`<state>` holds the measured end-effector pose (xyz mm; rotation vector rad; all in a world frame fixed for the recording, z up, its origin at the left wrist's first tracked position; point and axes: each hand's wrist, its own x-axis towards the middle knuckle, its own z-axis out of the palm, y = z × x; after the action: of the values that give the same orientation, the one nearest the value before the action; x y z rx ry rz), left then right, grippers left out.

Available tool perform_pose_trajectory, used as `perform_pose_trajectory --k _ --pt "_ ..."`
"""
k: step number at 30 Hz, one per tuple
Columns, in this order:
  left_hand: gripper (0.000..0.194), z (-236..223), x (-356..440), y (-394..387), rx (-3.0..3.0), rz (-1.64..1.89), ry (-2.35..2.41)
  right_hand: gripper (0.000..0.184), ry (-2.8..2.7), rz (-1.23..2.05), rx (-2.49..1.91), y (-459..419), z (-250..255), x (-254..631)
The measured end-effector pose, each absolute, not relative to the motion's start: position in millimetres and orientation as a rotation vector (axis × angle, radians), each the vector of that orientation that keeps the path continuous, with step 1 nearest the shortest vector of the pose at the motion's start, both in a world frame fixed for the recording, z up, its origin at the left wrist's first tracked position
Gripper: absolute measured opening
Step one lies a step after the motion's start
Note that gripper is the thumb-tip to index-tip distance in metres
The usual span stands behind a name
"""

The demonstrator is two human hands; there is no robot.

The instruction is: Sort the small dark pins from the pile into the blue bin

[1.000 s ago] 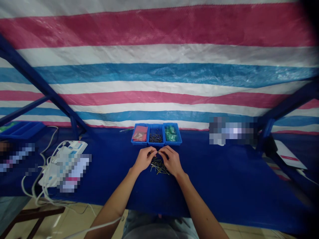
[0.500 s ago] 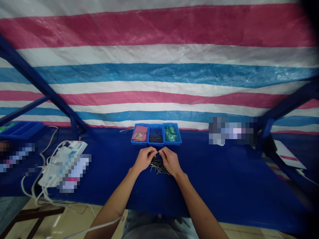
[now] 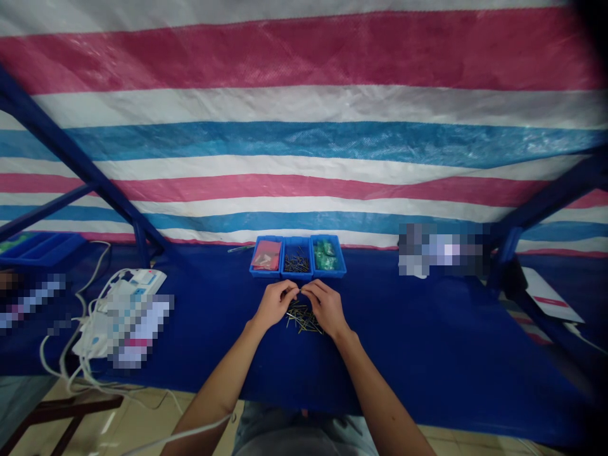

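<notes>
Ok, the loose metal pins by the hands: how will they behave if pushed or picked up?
The loose metal pins look stiff, since they lie straight with no visible droop. They're thin and look round, so they'd probably roll or scatter on the blue table cover. They cross each other, so lifting one may well shift its neighbours.

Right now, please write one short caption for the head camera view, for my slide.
Head view: left hand and right hand hold a thin metal pin above a loose pile; blue trays beyond.
</notes>
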<state>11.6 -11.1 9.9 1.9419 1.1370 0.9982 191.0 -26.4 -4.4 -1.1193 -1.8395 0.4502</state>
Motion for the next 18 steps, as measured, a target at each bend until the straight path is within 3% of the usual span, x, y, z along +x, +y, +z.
perform_pose_trajectory --k 18 --pt "0.026 6.9 12.0 -10.5 1.965 1.003 1.129 0.035 -1.985 0.402 -1.301 -27.9 -5.3 190.8"
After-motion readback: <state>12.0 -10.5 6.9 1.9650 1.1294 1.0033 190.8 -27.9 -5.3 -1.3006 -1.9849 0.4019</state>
